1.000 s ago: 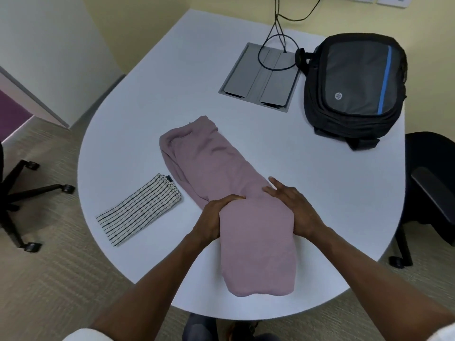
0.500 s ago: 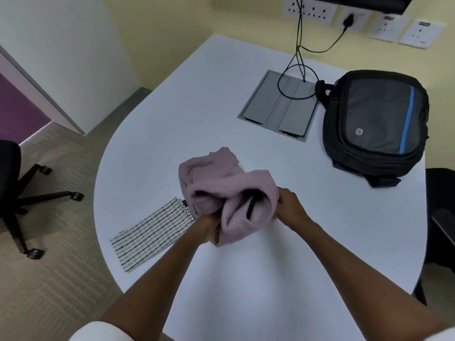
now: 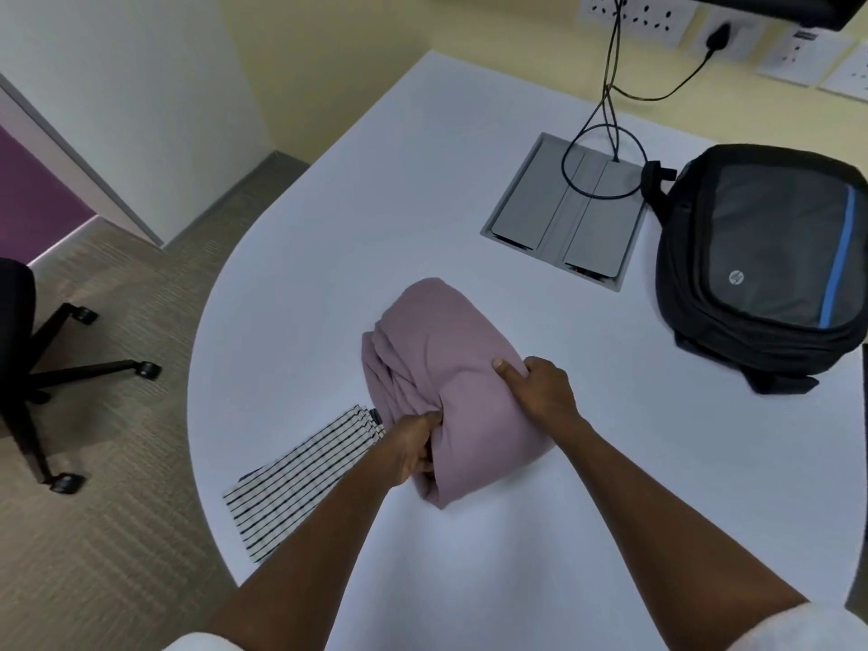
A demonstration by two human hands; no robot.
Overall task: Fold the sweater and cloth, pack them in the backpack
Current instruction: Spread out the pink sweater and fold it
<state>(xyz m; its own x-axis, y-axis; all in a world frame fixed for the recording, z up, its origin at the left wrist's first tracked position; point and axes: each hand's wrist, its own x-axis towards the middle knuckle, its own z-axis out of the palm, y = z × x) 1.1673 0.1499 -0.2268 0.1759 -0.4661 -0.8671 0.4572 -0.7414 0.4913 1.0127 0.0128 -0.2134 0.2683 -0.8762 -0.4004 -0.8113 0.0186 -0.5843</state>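
Observation:
The pink sweater [image 3: 446, 350] lies on the white table [image 3: 587, 486] as a thick folded bundle. My left hand [image 3: 408, 446] grips its near left edge, fingers curled into the fabric. My right hand [image 3: 540, 387] holds the bundle's right side, thumb on top and fingers curled round the edge. The striped black-and-white cloth [image 3: 305, 481] lies folded flat to the left of the sweater, near the table's edge. The black backpack [image 3: 770, 265] with a blue stripe lies closed at the far right of the table.
A grey cable hatch [image 3: 563, 213] sits in the table behind the sweater, with black cables [image 3: 610, 110] running up to wall sockets. An office chair base [image 3: 56, 373] stands on the carpet at the left. Another dark chair edge [image 3: 859, 580] shows at the right.
The long sweater was lifted at its near end and folded over onto its far half. It now lies as a compact bundle with both hands holding its near side.

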